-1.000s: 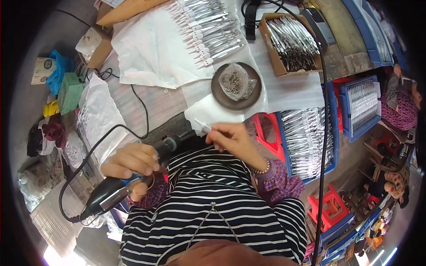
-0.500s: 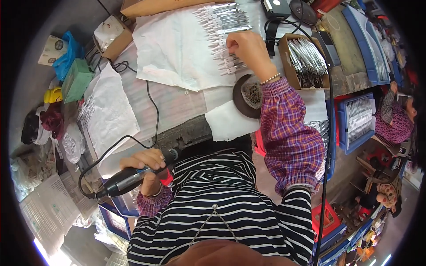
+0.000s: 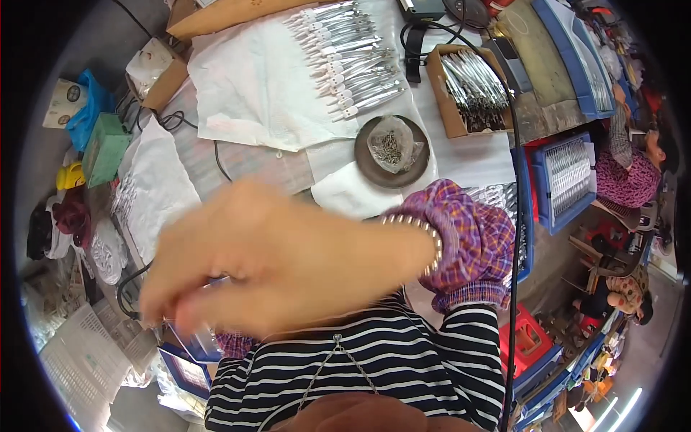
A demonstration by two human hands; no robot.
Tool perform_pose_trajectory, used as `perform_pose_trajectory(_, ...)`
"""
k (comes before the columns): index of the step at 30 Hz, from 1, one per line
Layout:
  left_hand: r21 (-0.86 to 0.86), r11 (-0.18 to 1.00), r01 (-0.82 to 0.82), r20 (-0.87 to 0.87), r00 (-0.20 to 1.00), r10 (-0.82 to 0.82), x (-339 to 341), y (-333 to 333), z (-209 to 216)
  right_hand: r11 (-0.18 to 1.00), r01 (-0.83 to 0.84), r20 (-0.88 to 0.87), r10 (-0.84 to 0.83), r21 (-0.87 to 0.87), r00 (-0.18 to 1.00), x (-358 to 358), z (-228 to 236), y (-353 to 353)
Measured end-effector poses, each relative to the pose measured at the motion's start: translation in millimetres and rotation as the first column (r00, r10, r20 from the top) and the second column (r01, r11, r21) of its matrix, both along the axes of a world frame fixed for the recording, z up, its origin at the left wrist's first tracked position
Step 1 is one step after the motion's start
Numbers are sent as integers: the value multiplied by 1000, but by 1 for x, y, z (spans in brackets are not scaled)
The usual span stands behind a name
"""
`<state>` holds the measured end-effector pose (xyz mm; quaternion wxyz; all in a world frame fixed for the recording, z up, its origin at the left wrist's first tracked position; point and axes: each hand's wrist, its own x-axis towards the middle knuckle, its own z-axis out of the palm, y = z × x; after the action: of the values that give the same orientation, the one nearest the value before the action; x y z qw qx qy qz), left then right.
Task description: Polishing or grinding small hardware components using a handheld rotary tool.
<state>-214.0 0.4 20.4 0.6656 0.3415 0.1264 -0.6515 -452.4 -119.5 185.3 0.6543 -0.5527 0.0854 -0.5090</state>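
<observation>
My right hand [image 3: 266, 252], smeared by motion, stretches across in front of my body toward the left. Its fingers curve in, but whether they hold anything cannot be made out. Behind it my left hand is hidden; only a bit of its plaid sleeve [image 3: 232, 345] shows. The electric screwdriver is also covered, with just its black cord [image 3: 128, 294] emerging at the left. Beyond my hands, a row of slim metal pieces with white ends [image 3: 349, 68] lies on white sheeting [image 3: 248, 101]. A dark round dish [image 3: 367, 169] holds a clear bag of small screws [image 3: 392, 147].
A cardboard box of metal pieces [image 3: 471, 86] stands at the right of the bench. Further right are a blue tray of similar pieces [image 3: 568, 173] and a seated co-worker [image 3: 632, 180]. A black cable [image 3: 515, 216] hangs down the right side. A green box [image 3: 106, 147] sits left.
My right hand has left the row of metal pieces and swung down and left, uncovering the dish and now covering my left hand and the electric screwdriver it was holding.
</observation>
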Motion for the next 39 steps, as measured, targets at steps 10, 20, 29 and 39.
perform_pose_trajectory(10, -652, 512, 559, 668, 743, 38, -38, -31, 42, 958, 56, 37, -69, 280, 997, 34, 34, 66)
perform_pose_trajectory(20, -614, 594, 519, 668, 743, 41, -20, -6, 53, 916, -396, -209, 376, -62, 903, 56, 46, 27)
perform_pose_trajectory(29, -595, 651, 472, 701, 701, 133, 18, 20, 40, 801, -292, -705, -214, -523, 676, 164, -8, -36)
perform_pose_trajectory(39, -549, 749, 371, 640, 763, 91, 45, 42, 24, 660, -219, -641, -508, -719, 575, 330, -159, -118)
